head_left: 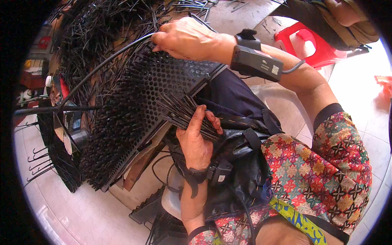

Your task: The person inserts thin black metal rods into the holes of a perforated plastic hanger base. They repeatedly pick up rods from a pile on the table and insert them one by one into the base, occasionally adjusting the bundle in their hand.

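My left hand (195,136) is closed around a bundle of thin black rods (179,108), which fan out toward a black perforated board (171,77). The board lies tilted by my lap. Close-packed black rods (118,114) stand in its holes on the far left side, while rows of bare holes show nearer my hands. Above the board's upper part is my right hand (183,40), fingers bent and pinched together. Whatever its fingertips hold is too small or hidden to make out. Both wrists wear black strapped devices with cables.
A large heap of loose black rods (94,36) lies beyond the board. A thin dark bar (106,63) crosses the left side. Black hooked wires (38,161) stick out at far left. A red plastic stool (304,43) and another person's arm (345,12) appear at upper right.
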A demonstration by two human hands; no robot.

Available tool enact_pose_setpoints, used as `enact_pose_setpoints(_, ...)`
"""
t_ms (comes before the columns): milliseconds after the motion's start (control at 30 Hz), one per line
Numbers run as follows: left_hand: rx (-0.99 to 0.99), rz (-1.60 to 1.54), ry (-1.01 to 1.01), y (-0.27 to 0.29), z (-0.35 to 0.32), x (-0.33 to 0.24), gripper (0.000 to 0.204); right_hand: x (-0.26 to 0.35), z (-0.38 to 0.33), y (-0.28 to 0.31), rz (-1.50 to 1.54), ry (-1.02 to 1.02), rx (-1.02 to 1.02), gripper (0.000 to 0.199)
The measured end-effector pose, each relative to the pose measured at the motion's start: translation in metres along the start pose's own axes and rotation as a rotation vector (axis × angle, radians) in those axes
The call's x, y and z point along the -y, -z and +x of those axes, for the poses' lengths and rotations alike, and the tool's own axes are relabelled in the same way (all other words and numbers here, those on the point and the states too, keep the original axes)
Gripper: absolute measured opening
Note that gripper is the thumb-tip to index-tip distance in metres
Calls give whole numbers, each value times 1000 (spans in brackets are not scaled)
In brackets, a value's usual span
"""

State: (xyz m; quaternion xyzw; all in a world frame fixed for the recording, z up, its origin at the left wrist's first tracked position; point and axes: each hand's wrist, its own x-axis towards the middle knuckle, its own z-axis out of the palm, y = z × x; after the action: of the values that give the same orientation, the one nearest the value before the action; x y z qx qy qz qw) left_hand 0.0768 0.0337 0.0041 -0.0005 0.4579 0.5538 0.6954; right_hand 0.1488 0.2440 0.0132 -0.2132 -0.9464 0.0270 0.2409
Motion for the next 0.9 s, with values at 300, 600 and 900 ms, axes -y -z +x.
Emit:
enact_pose_setpoints(300,122,-53,-73,-4,3,-6,20,13,-12,6,-167,171,186,17)
enact_pose_setpoints(600,81,-38,-8,-3,2,-5,21,5,-6,26,212,355,234,22)
enact_pose_setpoints(900,59,-73,-22,-2,4,-6,19,-20,-4,40,430,-225,-74,21)
